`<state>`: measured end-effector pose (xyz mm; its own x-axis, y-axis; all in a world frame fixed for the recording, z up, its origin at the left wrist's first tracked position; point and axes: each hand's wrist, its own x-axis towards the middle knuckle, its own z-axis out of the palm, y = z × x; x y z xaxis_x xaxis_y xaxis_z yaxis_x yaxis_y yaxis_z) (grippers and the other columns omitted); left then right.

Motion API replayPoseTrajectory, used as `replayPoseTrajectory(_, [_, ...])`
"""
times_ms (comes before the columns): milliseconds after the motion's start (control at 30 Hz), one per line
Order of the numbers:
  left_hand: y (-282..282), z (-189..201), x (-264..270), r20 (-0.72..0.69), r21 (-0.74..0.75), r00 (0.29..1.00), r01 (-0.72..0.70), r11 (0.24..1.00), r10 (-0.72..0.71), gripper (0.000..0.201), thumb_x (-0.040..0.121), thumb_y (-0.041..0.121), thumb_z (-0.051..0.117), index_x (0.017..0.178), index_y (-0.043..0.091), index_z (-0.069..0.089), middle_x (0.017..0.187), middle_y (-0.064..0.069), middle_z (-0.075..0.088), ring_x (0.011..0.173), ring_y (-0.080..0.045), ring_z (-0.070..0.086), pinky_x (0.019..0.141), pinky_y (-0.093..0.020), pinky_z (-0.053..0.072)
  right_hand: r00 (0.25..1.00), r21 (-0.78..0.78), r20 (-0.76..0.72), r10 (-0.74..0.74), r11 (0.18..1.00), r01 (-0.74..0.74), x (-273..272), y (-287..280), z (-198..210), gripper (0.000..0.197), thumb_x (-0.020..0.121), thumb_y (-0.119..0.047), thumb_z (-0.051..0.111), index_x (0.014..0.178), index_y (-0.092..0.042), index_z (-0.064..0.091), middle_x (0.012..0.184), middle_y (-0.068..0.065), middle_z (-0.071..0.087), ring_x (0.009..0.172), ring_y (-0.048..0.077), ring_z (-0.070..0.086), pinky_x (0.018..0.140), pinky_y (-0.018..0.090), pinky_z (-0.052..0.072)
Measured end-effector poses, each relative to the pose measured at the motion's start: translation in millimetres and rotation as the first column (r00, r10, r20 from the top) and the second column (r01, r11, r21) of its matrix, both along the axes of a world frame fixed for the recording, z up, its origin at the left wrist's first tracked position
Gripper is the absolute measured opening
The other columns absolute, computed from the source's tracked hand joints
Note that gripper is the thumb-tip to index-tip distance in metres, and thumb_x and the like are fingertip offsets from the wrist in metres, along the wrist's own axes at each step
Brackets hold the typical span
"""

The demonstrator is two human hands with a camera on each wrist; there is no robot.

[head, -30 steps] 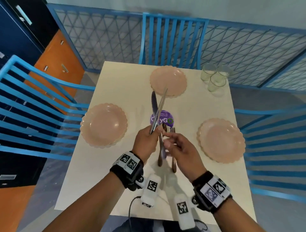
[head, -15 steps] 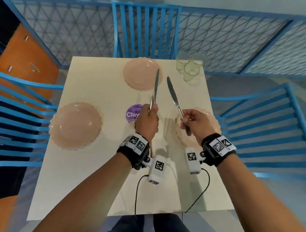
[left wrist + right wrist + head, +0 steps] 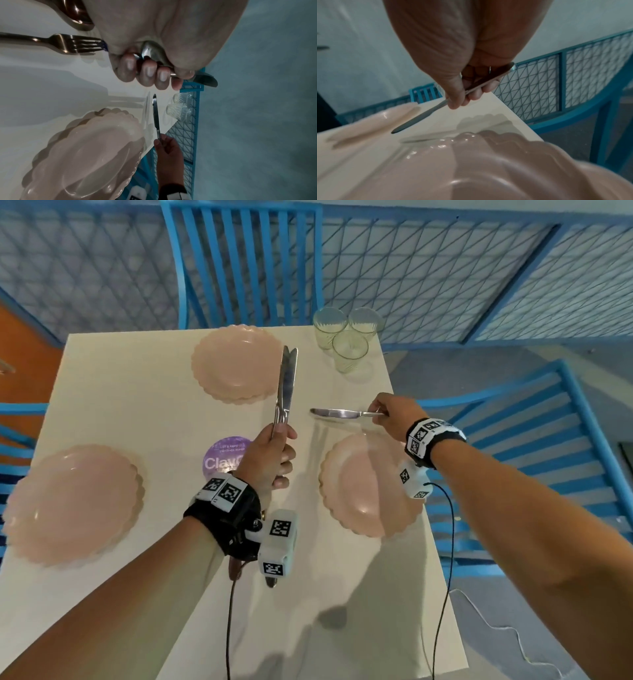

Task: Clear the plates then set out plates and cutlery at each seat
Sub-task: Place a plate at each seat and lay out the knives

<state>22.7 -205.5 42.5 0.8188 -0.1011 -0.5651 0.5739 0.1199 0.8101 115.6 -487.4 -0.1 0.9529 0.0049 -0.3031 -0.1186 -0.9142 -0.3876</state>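
Observation:
My left hand (image 3: 274, 453) grips two silver knives (image 3: 286, 385) upright over the middle of the cream table (image 3: 137, 392); its fingers (image 3: 149, 71) curl round their handles. My right hand (image 3: 388, 414) pinches a third knife (image 3: 342, 413) by the handle, held flat and pointing left just above the table beyond the right pink plate (image 3: 366, 484). The right wrist view shows that knife (image 3: 419, 119) hovering over its shadow, near the plate (image 3: 488, 169). A far plate (image 3: 236, 364) and a left plate (image 3: 72, 501) lie at other seats. A copper fork (image 3: 68, 43) and spoon (image 3: 75, 14) lie on the table.
Three glasses (image 3: 346, 337) stand at the far right corner. A purple sticker (image 3: 222, 457) marks the table's middle. Blue slatted chairs stand at the far side (image 3: 239, 261), the right (image 3: 531, 422) and the left (image 3: 17, 422), with a blue mesh fence (image 3: 445, 275) behind.
My right hand pulled one knife out of the left hand's bundle, carried it right and turned it flat down near the table. The left hand stayed upright with the other knives.

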Motion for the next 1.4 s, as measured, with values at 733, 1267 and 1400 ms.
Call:
replayPoseTrajectory(733, [-24.1, -36.5, -0.2, -0.010, 0.043, 0.997, 0.075, 0.996, -0.074, 0.029, 0.108, 0.038, 0.036, 0.095, 0.021, 0.055, 0.060, 0.006, 0.034, 0.046, -0.008, 0.027, 0.043, -0.019, 0.021, 0.969, -0.139, -0.096, 0.228, 0.961, -0.240, 31.6, -12.7, -36.9, 0.017, 0.091, -0.012, 0.068, 0.106, -0.021, 0.071, 0.111, 0.001, 0.070, 0.104, 0.025, 0.065, 0.085, 0.027, 0.044])
replayPoseTrajectory(1267, [-20.2, -34.7, -12.2, -0.040, 0.014, 0.997, 0.069, 0.997, -0.069, 0.029, 0.107, 0.040, 0.038, 0.096, 0.020, 0.056, 0.059, 0.006, 0.034, 0.046, -0.008, 0.029, 0.043, -0.020, 0.023, 0.962, -0.138, -0.092, 0.257, 0.954, -0.268, 27.4, -12.6, -38.3, 0.019, 0.091, -0.009, 0.069, 0.109, -0.016, 0.072, 0.113, 0.005, 0.068, 0.104, 0.026, 0.064, 0.090, 0.030, 0.045])
replayPoseTrajectory(1400, [-19.4, -34.1, -13.2, -0.040, 0.009, 0.996, 0.077, 0.997, -0.077, 0.029, 0.107, 0.040, 0.038, 0.097, 0.019, 0.056, 0.059, 0.006, 0.034, 0.046, -0.008, 0.029, 0.043, -0.020, 0.024, 0.962, -0.148, -0.087, 0.258, 0.952, -0.268, 28.1, -12.8, -39.7, 0.018, 0.091, -0.011, 0.070, 0.107, -0.018, 0.072, 0.112, 0.004, 0.068, 0.103, 0.026, 0.064, 0.088, 0.029, 0.044])
